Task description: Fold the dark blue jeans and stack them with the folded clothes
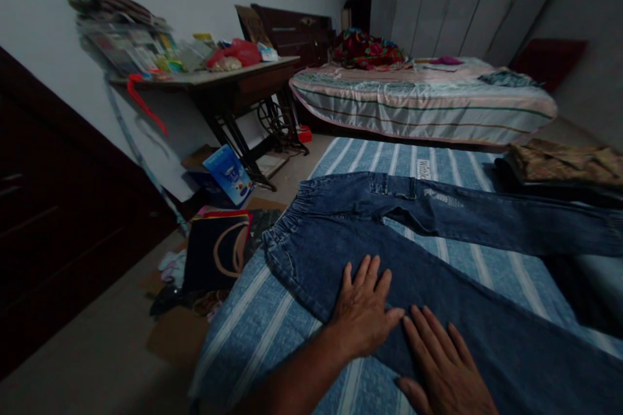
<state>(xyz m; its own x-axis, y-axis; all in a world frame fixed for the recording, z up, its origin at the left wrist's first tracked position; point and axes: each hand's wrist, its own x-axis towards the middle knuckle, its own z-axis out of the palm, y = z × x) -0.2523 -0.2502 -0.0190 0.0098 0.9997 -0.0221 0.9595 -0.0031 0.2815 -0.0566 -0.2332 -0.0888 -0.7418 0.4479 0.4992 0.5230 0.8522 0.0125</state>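
Note:
A pair of dark blue jeans (335,249) lies spread out on a blue and white striped bed cover (263,331), its gathered elastic waist toward the left and both legs running right. My left hand (363,305) rests flat on the nearer leg, fingers spread. Just right of it, my right hand (442,363) also lies flat on the same leg, palm down, partly cut off by the bottom edge. Neither hand grips anything. The farther leg shows a pocket and a frayed patch.
Folded clothes (564,162) are stacked at the bed's right side. Beyond stands another bed (418,104) with a striped sheet. To the left, a sewing machine table (204,78) carries bags and boxes; a dark bag (207,259) and a blue box (228,175) sit on the floor.

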